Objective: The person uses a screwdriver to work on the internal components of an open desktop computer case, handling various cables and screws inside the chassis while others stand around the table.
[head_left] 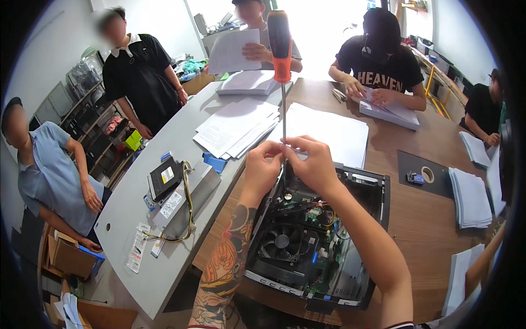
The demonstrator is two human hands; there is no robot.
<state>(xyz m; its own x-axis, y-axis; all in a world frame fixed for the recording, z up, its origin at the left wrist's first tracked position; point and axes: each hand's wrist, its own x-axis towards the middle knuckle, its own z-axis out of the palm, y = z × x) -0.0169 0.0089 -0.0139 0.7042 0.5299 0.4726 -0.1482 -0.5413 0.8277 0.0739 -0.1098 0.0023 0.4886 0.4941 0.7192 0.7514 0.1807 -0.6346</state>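
A long screwdriver (pixel 282 49) with an orange and black handle stands upright, handle up, in front of me. My left hand (pixel 262 167) is closed, its fingertips pinching at the lower shaft. Opposite it, my right hand (pixel 312 164) also closes thumb and fingers on the shaft. The tip is hidden behind my fingers, so I cannot tell whether it holds a screw. Below both hands lies an opened desktop computer case (pixel 378 219) on the brown table. Inside it are a black cooling fan (pixel 282 241), a green circuit board (pixel 323 255) and thin cables.
On the grey table to the left lie a metal power supply (pixel 192 192) with cables, a black disc drive (pixel 165 178) and a blister pack (pixel 137 249). Paper sheets (pixel 235 129) spread beyond. A black mat (pixel 433 164) bears a tape roll (pixel 427 174). Several people surround the tables.
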